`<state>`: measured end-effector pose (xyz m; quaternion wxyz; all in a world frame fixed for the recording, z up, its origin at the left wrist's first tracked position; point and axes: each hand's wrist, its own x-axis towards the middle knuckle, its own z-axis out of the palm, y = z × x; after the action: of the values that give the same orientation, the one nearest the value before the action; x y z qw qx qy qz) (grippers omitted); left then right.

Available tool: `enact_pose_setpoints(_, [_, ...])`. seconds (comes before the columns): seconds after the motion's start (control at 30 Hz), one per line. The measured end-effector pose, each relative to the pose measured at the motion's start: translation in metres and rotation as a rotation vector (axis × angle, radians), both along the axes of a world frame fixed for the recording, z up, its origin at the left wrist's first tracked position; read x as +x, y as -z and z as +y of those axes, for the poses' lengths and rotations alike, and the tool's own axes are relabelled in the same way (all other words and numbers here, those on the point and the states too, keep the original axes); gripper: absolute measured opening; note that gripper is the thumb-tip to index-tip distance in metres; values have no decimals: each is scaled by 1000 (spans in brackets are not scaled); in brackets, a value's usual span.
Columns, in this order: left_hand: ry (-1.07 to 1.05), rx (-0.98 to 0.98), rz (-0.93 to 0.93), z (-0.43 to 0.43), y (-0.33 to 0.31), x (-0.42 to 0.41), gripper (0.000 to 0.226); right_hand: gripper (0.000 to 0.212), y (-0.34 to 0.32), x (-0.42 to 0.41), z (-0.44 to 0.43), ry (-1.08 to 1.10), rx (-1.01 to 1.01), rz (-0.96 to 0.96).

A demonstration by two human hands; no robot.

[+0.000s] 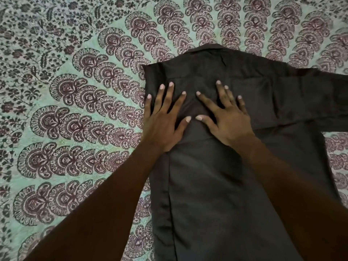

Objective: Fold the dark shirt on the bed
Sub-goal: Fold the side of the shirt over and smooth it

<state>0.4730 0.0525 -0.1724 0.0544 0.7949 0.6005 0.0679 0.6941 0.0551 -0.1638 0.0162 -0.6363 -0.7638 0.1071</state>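
Nearest, both forearms reach up from the bottom edge over the lower half of the shirt (216, 194). It lies flat on the bed (66, 113), right of centre, and its hem end runs out of view below. Along its left side a long flap (162, 185) lies turned in over the body, so that side looks folded.

Further up, the left hand (165, 123) and right hand (226, 121) rest side by side on the upper back, thumbs nearly touching. All fingers are straight and spread, palms down, pressing the cloth; neither hand grips anything. The left hand sits at the folded edge. To the right, the sleeve (310, 95) lies stretched out sideways, unfolded, its end past the frame. Farthest off, the collar (207, 48) points away from the person.

The step in hand seems to be flattening the first side fold. The next move likely calls for the right hand to lift off, pinch the sleeve or shoulder, and carry that side across to match. Meanwhile the left hand should hold the body so it does not slide.
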Motion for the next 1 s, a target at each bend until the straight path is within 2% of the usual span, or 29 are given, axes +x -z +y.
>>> enact_pose_setpoints(0.13, [5, 13, -34, -1, -3, 5, 66, 72, -3, 3, 7, 173, -17, 24])
enact_pose_setpoints(0.3, [-68, -21, -89, -31, -6, 0, 65, 81, -8, -8, 3, 256, -25, 19])
enact_pose_setpoints(0.37, [-112, -49, -93, -48, -6, -5, 65, 79, -10, -20, -5, 170, 36, 25])
enact_pose_setpoints(0.47, [-171, -98, -66, -87, -4, -13, 67, 68, 0, -40, -34, -209, 82, -51])
enact_pose_setpoints(0.5, [-174, -111, -51, -105, -3, -16, 68, 63, 5, -42, -43, -254, 93, -68])
enact_pose_setpoints(0.67, [-178, -193, -55, -189, -7, -15, 76, 64, 6, -48, -42, 40, 82, -5])
enact_pose_setpoints(0.7, [-194, -212, -70, -203, -8, -13, 77, 66, 1, -55, -43, -2, 67, 8])
enact_pose_setpoints(0.8, [-202, -256, -98, -241, -11, -6, 79, 67, -4, -68, -58, -346, -2, -19])
enact_pose_setpoints(0.83, [-200, -262, -101, -251, -12, -4, 79, 68, -4, -67, -63, -368, -16, -46])
enact_pose_setpoints(0.93, [-205, -280, -126, -278, -15, 0, 79, 74, -12, -61, -68, -77, -106, -36])
enact_pose_setpoints(1.0, [-204, -298, -152, -295, -17, 2, 78, 69, -27, -65, -83, 11, -100, 23])
